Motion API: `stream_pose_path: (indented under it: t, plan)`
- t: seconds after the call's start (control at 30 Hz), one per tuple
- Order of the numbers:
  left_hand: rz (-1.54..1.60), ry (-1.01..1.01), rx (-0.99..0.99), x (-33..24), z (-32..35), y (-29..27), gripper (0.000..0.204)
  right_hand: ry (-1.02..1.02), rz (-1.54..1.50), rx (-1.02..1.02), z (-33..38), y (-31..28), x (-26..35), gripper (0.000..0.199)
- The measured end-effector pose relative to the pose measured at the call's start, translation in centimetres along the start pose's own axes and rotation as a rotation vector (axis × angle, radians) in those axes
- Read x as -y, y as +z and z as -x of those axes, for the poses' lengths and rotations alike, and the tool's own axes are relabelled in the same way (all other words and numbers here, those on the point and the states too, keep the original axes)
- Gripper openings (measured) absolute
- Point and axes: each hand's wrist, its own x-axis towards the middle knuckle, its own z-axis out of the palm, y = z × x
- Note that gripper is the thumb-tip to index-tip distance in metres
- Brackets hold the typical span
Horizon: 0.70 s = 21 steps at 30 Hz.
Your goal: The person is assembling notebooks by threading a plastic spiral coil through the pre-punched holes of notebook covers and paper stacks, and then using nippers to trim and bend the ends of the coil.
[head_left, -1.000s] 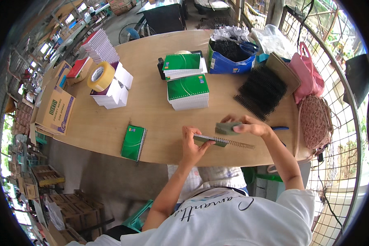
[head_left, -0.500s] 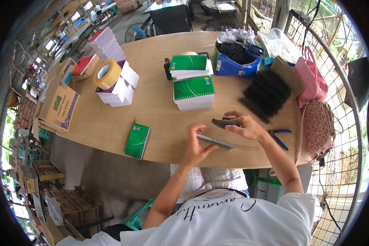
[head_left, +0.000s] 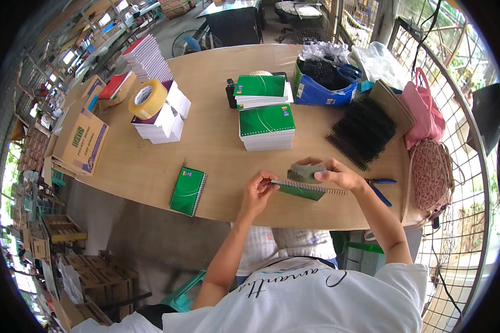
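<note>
While both hands grip it, the green notebook (head_left: 303, 190) hovers above the table (head_left: 216, 150).

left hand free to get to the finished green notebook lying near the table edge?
Probably not right now: the left hand is pinching the end of the spiral notebook that the right hand also holds. The path is bare tabletop to the green notebook, so once it lets go, likely yes.

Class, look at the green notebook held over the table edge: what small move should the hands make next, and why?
Probably the right hand should slide its grey block along the wire spiral, since the left hand already steadies the green notebook at its other end.
</note>
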Motion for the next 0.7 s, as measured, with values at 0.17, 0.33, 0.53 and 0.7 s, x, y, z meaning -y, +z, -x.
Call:
stream_pose_path:
  t: [0.17, 0.33, 0.53, 0.7]
  plan:
    - [0.12, -0.003, -0.012, -0.1, -0.3, 0.4, 0.042, 0.045, -0.129, 0.0, -0.8, 0.0, 1.1, 0.05]
    - [0.12, -0.04, -0.002, -0.4, -0.4, 0.5, 0.051, -0.039, 0.285, 0.029, -2.0, 0.4, 0.5, 0.046]
    - [0.167, -0.042, -0.017, -0.7, -0.2, 0.5, 0.055, -0.097, 0.356, -0.09, -2.3, 0.4, -1.2, 0.041]
    - [0.257, -0.156, -0.163, -2.4, 1.4, 0.3, 0.065, -0.05, 0.578, -0.643, 4.9, 0.5, -0.2, 0.041]
